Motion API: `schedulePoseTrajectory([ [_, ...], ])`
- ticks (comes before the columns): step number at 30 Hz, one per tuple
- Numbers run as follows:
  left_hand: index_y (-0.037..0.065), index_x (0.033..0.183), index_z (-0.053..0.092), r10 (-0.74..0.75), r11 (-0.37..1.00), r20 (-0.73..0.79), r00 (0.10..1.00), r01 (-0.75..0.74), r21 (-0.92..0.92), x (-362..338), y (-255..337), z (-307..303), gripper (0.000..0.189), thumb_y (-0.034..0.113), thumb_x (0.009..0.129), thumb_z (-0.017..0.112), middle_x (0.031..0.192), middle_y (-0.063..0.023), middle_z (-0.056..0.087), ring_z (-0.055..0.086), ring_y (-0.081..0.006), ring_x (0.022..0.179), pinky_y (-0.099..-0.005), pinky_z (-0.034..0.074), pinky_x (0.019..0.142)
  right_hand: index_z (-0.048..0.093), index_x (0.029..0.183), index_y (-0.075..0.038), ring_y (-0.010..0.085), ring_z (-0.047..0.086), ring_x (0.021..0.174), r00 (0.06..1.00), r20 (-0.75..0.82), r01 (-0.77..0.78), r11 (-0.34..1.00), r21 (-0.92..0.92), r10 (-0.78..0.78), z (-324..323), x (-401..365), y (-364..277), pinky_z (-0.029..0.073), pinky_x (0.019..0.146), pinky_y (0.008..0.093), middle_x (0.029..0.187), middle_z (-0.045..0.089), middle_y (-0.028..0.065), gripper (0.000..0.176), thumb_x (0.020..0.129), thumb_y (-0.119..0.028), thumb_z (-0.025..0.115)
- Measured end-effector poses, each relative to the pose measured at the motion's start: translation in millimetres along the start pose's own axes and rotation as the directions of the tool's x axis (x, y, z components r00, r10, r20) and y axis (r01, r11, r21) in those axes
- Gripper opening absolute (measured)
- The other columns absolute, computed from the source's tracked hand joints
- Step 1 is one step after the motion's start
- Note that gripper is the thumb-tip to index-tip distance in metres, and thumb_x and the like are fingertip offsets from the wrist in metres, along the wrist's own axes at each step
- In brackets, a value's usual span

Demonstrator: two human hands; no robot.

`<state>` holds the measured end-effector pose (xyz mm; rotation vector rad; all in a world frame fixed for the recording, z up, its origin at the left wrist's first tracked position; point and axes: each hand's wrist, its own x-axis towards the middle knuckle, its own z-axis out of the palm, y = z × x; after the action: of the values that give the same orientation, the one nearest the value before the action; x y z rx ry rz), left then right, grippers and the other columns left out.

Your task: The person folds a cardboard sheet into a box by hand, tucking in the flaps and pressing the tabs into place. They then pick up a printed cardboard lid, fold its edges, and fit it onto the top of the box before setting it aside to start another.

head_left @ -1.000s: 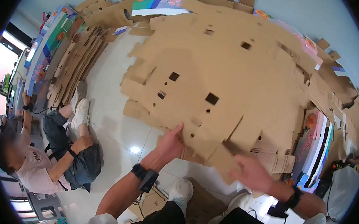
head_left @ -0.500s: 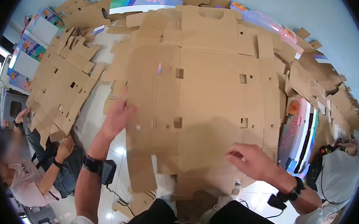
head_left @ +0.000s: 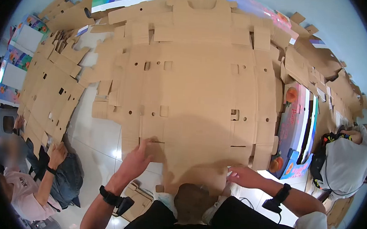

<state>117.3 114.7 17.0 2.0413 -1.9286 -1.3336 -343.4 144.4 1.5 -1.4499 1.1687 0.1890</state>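
Note:
A large flat cardboard sheet (head_left: 197,94) with cut-outs and side flaps lies in the middle, its lower panel reaching my legs. At its lower left edge is my left hand (head_left: 136,160), thumb and fingers apart, fingertips over the cardboard and holding nothing. My right hand (head_left: 245,177) is beside the right edge of the lower panel, its fingers bent together at the corner of the sheet; the exact contact is small and partly hidden.
At the left a person (head_left: 28,184) handles another cardboard sheet (head_left: 46,89). Printed boxes (head_left: 294,129) stand at the right, near another person's pale clothing (head_left: 344,170). More printed cardboard (head_left: 127,0) lines the back. Loose cardboard (head_left: 134,199) lies on the tiled floor by my left forearm.
The sheet now shows a different face or layout, flatter and without the blurred left strip. My left hand has moved down and right; my right hand has lowered to the sheet's edge.

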Motion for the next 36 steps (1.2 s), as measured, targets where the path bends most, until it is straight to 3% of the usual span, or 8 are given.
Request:
schedulePoseTrajectory([
  [6, 0.006, 0.153, 0.047, -0.093, 0.933, -0.062, 0.994, 0.065, -0.354, -18, 24, -4, 0.049, 0.003, 0.105, 0.06, 0.13, -0.0301, 0.069, 0.072, -0.0483, 0.112, -0.0523, 0.058, 0.095, 0.074, 0.107, 0.001, 0.0249, 0.079, 0.09, 0.994, 0.069, -0.091, 0.981, 0.171, 0.08, -4, 11, 7, 0.061, 0.083, 0.039, 0.097, 0.079, 0.015, 0.04, 0.108, -0.038, 0.065],
  [9, 0.004, 0.154, 0.047, 0.1, 0.943, -0.113, 0.989, -0.131, -0.307, -22, 10, 6, 0.053, -0.001, 0.103, 0.06, 0.131, -0.0282, 0.07, 0.07, -0.0457, 0.118, -0.0509, 0.058, 0.099, 0.072, 0.116, 0.001, 0.0255, 0.079, 0.091, 0.989, -0.143, -0.022, 0.996, 0.091, 0.035, 7, -7, -15, 0.062, 0.084, 0.0397, 0.1, 0.08, 0.0156, 0.035, 0.108, -0.032, 0.066],
  [12, -0.001, 0.157, 0.044, 0.391, 0.919, -0.128, 0.911, -0.38, 0.103, -10, -7, 18, 0.063, -0.001, 0.098, 0.064, 0.143, -0.0267, 0.064, 0.062, -0.0414, 0.136, -0.05, 0.052, 0.109, 0.067, 0.131, 0.0, 0.0274, 0.08, 0.092, 0.957, -0.289, 0.054, 0.988, 0.144, -0.011, 13, -28, -48, 0.063, 0.085, 0.0399, 0.102, 0.08, 0.0175, 0.035, 0.107, -0.026, 0.069],
  [20, -0.005, 0.158, 0.042, 0.437, 0.884, -0.15, 0.887, -0.392, 0.254, 0, -4, 43, 0.081, 0.011, 0.087, 0.079, 0.159, -0.0241, 0.05, 0.038, -0.045, 0.155, -0.0545, 0.035, 0.127, 0.06, 0.14, 0.0, 0.0342, 0.076, 0.095, 0.952, -0.3, 0.045, 0.936, 0.35, 0.066, 1, -38, -75, 0.06, 0.083, 0.0437, 0.112, 0.074, 0.0229, 0.042, 0.108, -0.026, 0.068],
  [24, -0.001, 0.158, 0.046, 0.42, 0.903, -0.14, 0.897, -0.398, 0.16, 5, 15, 24, 0.085, 0.018, 0.085, 0.084, 0.16, -0.022, 0.052, 0.04, -0.0448, 0.154, -0.0531, 0.035, 0.128, 0.069, 0.123, 0.001, 0.0434, 0.063, 0.118, 0.855, -0.471, 0.092, 0.956, -0.278, -0.219, -10, -38, -67, 0.057, 0.095, 0.0477, 0.143, 0.053, 0.0278, 0.028, 0.103, -0.017, 0.071],
  [27, 0.002, 0.157, 0.048, 0.432, 0.9, -0.151, 0.889, -0.413, 0.14, 7, 16, 23, 0.083, 0.018, 0.085, 0.085, 0.159, -0.02, 0.055, 0.043, -0.0446, 0.153, -0.0521, 0.035, 0.128, 0.071, 0.116, 0.0, 0.043, 0.065, 0.118, 0.752, -0.416, 0.288, 0.822, -0.492, -0.512, -29, -29, -72, 0.056, 0.1, 0.0478, 0.135, 0.058, 0.0243, 0.022, 0.102, -0.017, 0.071],
  [33, 0.007, 0.148, 0.06, 0.392, 0.915, -0.184, 0.902, -0.402, -0.021, 5, 26, 12, 0.063, 0.022, 0.089, 0.08, 0.154, -0.0172, 0.061, 0.051, -0.0439, 0.148, -0.0532, 0.043, 0.123, 0.068, 0.108, -0.003, 0.0385, 0.064, 0.122, 0.854, -0.253, 0.241, 0.776, -0.583, -0.455, -54, -1, -15, 0.056, 0.104, 0.0491, 0.134, 0.063, 0.0188, 0.019, 0.09, -0.009, 0.071],
  [36, 0.006, 0.137, 0.066, 0.543, 0.835, -0.112, 0.832, -0.523, 0.169, 17, 14, 15, 0.05, 0.022, 0.091, 0.076, 0.146, -0.0178, 0.067, 0.056, -0.0445, 0.143, -0.0526, 0.048, 0.119, 0.065, 0.122, -0.004, 0.0396, 0.063, 0.12, 0.8, -0.229, 0.255, 0.66, -0.707, -0.555, -62, -8, -16, 0.056, 0.105, 0.0484, 0.134, 0.059, 0.0192, 0.038, 0.085, -0.006, 0.071],
])
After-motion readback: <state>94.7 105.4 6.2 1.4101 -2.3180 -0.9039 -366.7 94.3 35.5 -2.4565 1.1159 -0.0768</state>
